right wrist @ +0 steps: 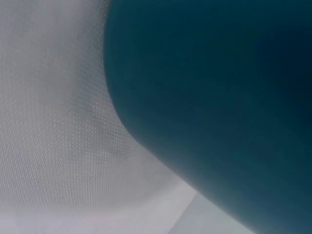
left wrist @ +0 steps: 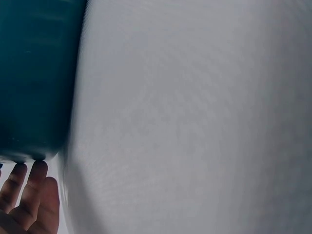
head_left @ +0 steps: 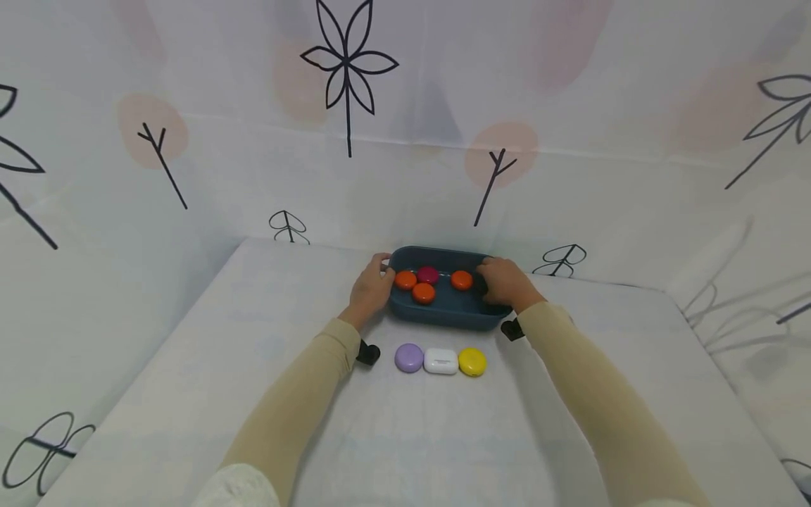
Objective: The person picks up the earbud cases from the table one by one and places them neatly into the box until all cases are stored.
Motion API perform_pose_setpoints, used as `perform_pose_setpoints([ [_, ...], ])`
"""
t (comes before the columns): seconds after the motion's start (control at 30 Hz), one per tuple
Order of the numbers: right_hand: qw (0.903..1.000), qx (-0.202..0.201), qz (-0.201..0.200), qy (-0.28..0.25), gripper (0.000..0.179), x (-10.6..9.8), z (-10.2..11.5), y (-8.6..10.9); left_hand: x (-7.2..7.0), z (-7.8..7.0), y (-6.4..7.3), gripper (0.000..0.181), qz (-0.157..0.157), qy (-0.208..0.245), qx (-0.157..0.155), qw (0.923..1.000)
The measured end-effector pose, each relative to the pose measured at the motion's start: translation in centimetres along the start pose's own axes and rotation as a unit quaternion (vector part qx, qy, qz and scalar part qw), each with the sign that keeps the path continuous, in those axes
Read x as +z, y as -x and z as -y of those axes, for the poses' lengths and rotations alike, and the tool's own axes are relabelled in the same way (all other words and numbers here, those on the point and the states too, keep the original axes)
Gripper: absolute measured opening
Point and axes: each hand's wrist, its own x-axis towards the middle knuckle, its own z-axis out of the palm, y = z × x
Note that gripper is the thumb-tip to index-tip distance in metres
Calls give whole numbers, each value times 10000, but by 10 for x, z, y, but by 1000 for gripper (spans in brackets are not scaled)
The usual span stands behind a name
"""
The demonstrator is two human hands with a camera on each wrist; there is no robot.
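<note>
A dark blue, round-cornered plastic bin (head_left: 443,318) sits near the back of the white table, with orange discs (head_left: 424,293) and one dark pink disc (head_left: 427,274) inside. My left hand (head_left: 370,287) holds its left end, thumb at the rim; in the left wrist view the fingertips (left wrist: 39,163) meet the bin's outer wall (left wrist: 36,97). At the opposite end my right hand (head_left: 505,283) grips the rim, its fingers reaching over to the inner side. The right wrist view is filled mostly by the bin's wall (right wrist: 204,112), and that hand is out of sight there.
In front of the bin a lilac disc (head_left: 409,358), a white rounded case (head_left: 441,361) and a yellow disc (head_left: 472,362) lie in a row. Behind the table (head_left: 437,436) hangs a patterned cloth (head_left: 418,190), close to the bin's back side.
</note>
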Motion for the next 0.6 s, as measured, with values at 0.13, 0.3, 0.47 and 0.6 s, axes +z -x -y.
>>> perform_pose_setpoints([
  [0.13,9998,-36,-29,199,49,3,0,-3,0,-1,0,40,-10,-9,-6,10000],
  [0.3,9996,5,-50,278,47,7,-1,-5,0,0,0,40,-6,-20,42,10000],
  [0.47,9995,-2,-68,316,44,9,-2,-7,0,0,0,40,-32,-8,58,10000],
  [0.6,9996,39,-38,291,44,10,-2,-8,0,1,0,40,-14,-26,43,10000],
])
